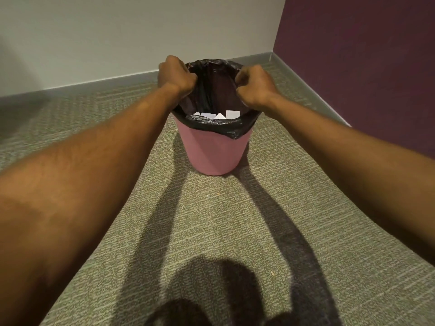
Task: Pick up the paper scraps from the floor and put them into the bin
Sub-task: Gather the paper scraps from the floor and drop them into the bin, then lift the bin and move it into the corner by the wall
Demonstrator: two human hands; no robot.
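Note:
A pink bin stands on the grey carpet near the room's corner, lined with a black plastic bag. White paper scraps lie inside it, partly hidden by the front rim. My left hand grips the bag's edge at the bin's left rim. My right hand grips the bag's edge at the right rim. Both fists are curled round the black plastic.
A white wall with a grey skirting runs behind the bin. A purple wall closes the right side. Patterned carpet stretches toward me, with tiny specks on it and the shadows of my arms and head.

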